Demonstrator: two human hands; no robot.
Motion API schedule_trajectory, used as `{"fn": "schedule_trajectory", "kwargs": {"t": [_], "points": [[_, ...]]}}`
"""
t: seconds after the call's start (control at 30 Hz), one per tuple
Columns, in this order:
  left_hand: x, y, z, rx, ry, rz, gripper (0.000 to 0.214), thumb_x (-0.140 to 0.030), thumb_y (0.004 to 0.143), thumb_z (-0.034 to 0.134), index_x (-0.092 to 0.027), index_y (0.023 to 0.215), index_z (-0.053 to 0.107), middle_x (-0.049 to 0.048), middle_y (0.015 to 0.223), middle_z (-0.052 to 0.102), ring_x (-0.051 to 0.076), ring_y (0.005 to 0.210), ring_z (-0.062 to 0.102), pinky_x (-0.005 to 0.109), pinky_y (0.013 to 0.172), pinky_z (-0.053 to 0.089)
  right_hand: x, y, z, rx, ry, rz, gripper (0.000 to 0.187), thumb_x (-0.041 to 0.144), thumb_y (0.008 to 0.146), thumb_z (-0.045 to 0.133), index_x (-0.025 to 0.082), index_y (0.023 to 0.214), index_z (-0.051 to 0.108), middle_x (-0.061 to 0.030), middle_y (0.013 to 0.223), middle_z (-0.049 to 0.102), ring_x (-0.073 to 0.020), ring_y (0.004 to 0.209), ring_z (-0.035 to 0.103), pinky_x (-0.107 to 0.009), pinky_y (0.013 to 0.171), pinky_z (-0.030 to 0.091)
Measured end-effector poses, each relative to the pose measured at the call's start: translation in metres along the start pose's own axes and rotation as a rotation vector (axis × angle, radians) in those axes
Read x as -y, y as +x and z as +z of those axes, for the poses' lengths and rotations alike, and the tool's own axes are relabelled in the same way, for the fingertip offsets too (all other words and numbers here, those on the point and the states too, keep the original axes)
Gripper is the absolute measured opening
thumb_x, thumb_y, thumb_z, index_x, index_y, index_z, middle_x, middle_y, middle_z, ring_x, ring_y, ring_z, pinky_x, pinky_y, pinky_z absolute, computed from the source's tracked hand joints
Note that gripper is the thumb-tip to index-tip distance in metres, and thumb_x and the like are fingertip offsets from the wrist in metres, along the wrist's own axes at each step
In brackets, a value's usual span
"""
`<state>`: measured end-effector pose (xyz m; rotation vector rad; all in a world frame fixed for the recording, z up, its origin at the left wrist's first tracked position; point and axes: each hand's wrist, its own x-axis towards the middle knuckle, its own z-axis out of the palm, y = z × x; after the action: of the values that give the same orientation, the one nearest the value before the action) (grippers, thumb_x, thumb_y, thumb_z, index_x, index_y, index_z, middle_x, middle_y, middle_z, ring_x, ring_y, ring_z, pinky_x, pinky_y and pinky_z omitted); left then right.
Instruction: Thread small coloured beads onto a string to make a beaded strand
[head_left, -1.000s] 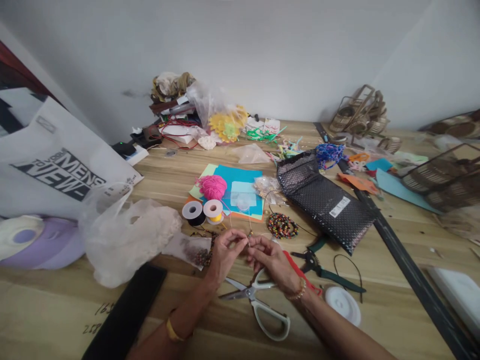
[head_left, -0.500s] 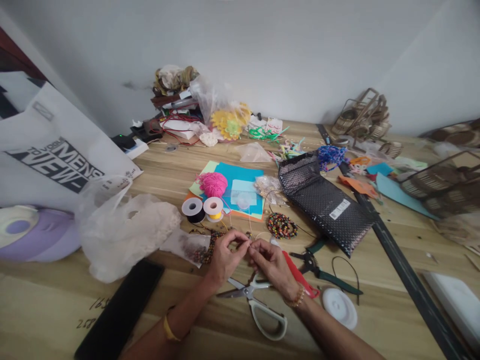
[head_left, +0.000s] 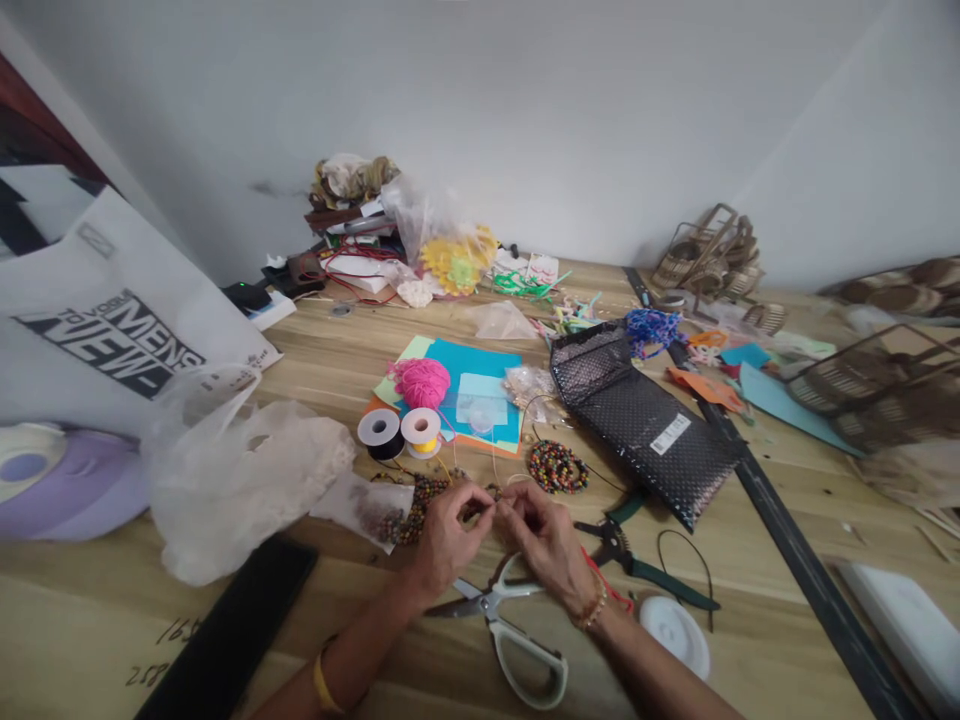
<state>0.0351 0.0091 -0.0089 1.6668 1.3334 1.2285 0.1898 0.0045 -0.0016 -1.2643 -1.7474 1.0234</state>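
Observation:
Thumb and forefinger of my left hand are pinched together, meeting the pinched fingertips of my right hand. What lies between them is too small to make out. A thin pale cord runs from a clear spool down toward the fingertips. Beneath the hands lie open scissors with whitish handles. Multicoloured beads lie left of my left hand, by a small plastic bag. A coil of strung beads rests beyond my right hand. Red cord shows partly behind the right wrist.
Black and yellow thread spools stand before pink yarn on coloured paper. Green-handled pliers, a white spool and a black bubble mailer lie right. A crumpled plastic bag and black strip are left.
The view has shifted slightly, so the tabletop things appear a little lower and further left. Both hands stay pinched together; my right hand has turned slightly and covers more of the red cord.

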Motion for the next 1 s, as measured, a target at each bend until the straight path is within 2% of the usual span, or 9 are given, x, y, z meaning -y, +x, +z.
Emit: {"fn": "schedule_trajectory", "kwargs": {"t": [0.07, 0.17, 0.23, 0.37, 0.47, 0.67, 0.83, 1.0], "points": [[0.0, -0.0009, 0.0008, -0.004, 0.015, 0.022, 0.012, -0.009, 0.069, 0.058, -0.019, 0.066, 0.063, 0.0018, 0.066, 0.066, 0.016, 0.063, 0.06, 0.025, 0.062, 0.046, 0.0008, -0.0013, -0.0013, 0.032, -0.1, -0.069, 0.018, 0.034, 0.094, 0.046, 0.019, 0.1, 0.056, 0.0034, 0.058, 0.051, -0.0126, 0.05, 0.048, -0.023, 0.05, 0.035], [0.0007, -0.0017, 0.0011, -0.006, 0.004, 0.028, 0.015, -0.006, 0.067, 0.057, -0.02, 0.065, 0.063, 0.0017, 0.066, 0.066, 0.017, 0.063, 0.06, 0.026, 0.063, 0.046, 0.0008, -0.0032, -0.0017, 0.092, -0.239, -0.18, 0.017, 0.028, 0.097, 0.039, 0.021, 0.104, 0.053, -0.0019, 0.07, 0.061, -0.0144, 0.058, 0.056, -0.025, 0.056, 0.04], [0.0017, -0.0018, 0.0011, 0.0, 0.006, 0.035, 0.017, -0.005, 0.066, 0.057, -0.02, 0.065, 0.063, 0.0023, 0.067, 0.067, 0.017, 0.066, 0.061, 0.026, 0.065, 0.046, -0.0003, -0.0035, -0.0014, 0.112, -0.331, -0.242, 0.018, 0.026, 0.098, 0.036, 0.02, 0.101, 0.052, -0.0048, 0.076, 0.064, -0.0156, 0.063, 0.058, -0.026, 0.059, 0.041], [0.0045, -0.0015, 0.0011, 0.016, 0.051, 0.074, 0.016, -0.006, 0.068, 0.056, -0.02, 0.066, 0.064, 0.0037, 0.069, 0.068, 0.018, 0.068, 0.062, 0.027, 0.066, 0.047, -0.0022, -0.0024, -0.0011, 0.134, -0.464, -0.312, 0.024, 0.023, 0.1, 0.03, 0.019, 0.09, 0.052, -0.0056, 0.074, 0.062, -0.016, 0.062, 0.056, -0.026, 0.059, 0.039], [0.0053, -0.0014, 0.0006, 0.041, 0.068, 0.094, 0.016, -0.007, 0.07, 0.056, -0.02, 0.068, 0.063, 0.0045, 0.072, 0.069, 0.019, 0.069, 0.063, 0.027, 0.067, 0.047, -0.0025, -0.0025, -0.0013, 0.141, -0.474, -0.319, 0.025, 0.023, 0.1, 0.029, 0.02, 0.088, 0.05, -0.0047, 0.073, 0.062, -0.0156, 0.061, 0.056, -0.026, 0.058, 0.039], [0.0055, -0.0017, -0.0004, 0.055, 0.059, 0.091, 0.019, -0.005, 0.068, 0.055, -0.022, 0.07, 0.065, 0.0033, 0.072, 0.069, 0.019, 0.071, 0.063, 0.028, 0.069, 0.047, -0.003, -0.0041, 0.0008, 0.091, -0.442, -0.238, 0.018, 0.029, 0.099, 0.036, 0.02, 0.091, 0.05, -0.0024, 0.071, 0.062, -0.0157, 0.06, 0.058, -0.025, 0.057, 0.038], [0.0074, -0.0007, 0.0006, 0.073, 0.029, 0.103, 0.016, -0.008, 0.07, 0.057, -0.022, 0.07, 0.066, 0.0039, 0.072, 0.07, 0.019, 0.07, 0.063, 0.028, 0.069, 0.048, -0.0045, -0.0027, 0.0, 0.097, -0.46, -0.265, 0.026, 0.025, 0.1, 0.03, 0.021, 0.084, 0.05, -0.0028, 0.069, 0.061, -0.0148, 0.057, 0.056, -0.026, 0.055, 0.035], [0.0073, 0.0002, 0.0001, 0.091, -0.019, 0.045, 0.015, -0.009, 0.069, 0.059, -0.02, 0.071, 0.067, 0.0041, 0.073, 0.07, 0.018, 0.07, 0.064, 0.027, 0.069, 0.048, -0.0052, -0.0035, -0.002, 0.09, -0.462, -0.282, 0.027, 0.025, 0.1, 0.03, 0.021, 0.083, 0.051, -0.0031, 0.068, 0.061, -0.0146, 0.057, 0.055, -0.025, 0.054, 0.035]]}}
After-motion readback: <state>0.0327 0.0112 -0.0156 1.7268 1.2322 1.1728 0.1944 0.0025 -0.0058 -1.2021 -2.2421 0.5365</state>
